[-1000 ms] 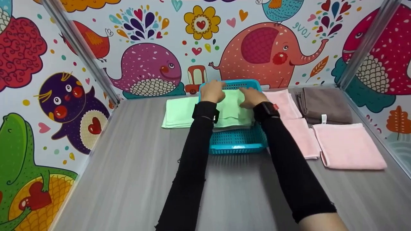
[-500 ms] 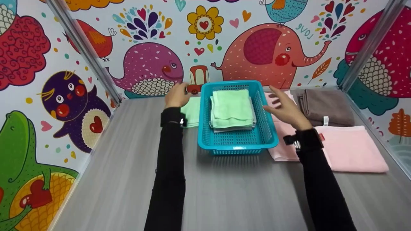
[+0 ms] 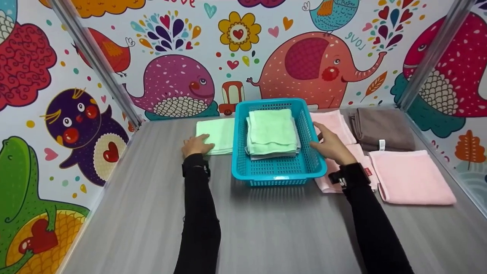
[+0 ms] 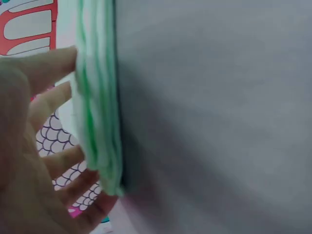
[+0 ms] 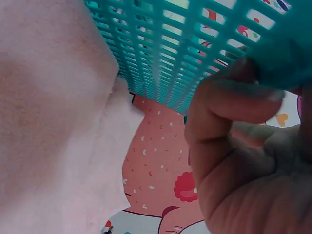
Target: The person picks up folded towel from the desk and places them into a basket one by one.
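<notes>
Head view: the turquoise basket (image 3: pixel 266 178) stands centrally, long axis near-to-far, your right hand (image 3: pixel 334 147) gripping its right rim. Your left hand (image 3: pixel 196 147), fingers spread, touches folded green towels (image 3: pixel 220 132) left of it; folded pink towels (image 3: pixel 336 123) crowd its right.

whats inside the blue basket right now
The blue basket holds a cloth stack, light green on top with a greyish edge low down. Bare floor shows in front; the floor beneath the stack and most of the lower layers are covered.
</notes>
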A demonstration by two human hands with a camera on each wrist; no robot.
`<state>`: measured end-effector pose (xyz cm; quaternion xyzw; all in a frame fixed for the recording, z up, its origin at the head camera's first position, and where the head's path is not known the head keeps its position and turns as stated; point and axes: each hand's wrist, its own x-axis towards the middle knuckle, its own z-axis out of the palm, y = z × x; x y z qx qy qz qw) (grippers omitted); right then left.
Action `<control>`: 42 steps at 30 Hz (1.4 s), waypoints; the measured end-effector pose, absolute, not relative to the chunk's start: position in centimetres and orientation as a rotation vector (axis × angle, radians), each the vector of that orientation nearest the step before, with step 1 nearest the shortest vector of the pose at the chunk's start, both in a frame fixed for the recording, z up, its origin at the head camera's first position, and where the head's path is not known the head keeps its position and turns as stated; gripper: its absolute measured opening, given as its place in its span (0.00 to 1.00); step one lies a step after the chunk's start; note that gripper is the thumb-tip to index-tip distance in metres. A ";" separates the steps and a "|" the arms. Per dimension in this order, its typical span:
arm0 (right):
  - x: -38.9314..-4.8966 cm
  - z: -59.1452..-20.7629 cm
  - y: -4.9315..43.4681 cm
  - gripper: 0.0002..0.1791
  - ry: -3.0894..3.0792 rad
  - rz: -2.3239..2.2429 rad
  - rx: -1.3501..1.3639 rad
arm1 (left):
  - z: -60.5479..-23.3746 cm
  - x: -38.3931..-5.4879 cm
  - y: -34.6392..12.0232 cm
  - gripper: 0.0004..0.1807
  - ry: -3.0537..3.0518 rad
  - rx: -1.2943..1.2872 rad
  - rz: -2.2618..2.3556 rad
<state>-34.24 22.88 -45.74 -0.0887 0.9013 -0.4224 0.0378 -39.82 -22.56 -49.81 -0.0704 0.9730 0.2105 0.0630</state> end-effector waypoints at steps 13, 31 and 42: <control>-34.5 -46.2 22.2 0.42 2.805 -1.270 -0.366 | -51.0 -39.3 -23.6 0.30 2.922 -0.210 0.860; -34.2 -45.4 22.7 0.42 2.818 -1.228 -0.363 | -50.4 -30.2 -24.6 0.27 2.817 0.109 0.818; -34.2 -46.2 22.7 0.42 2.842 -1.234 -0.352 | -48.9 -26.8 -25.0 0.21 2.691 0.209 0.773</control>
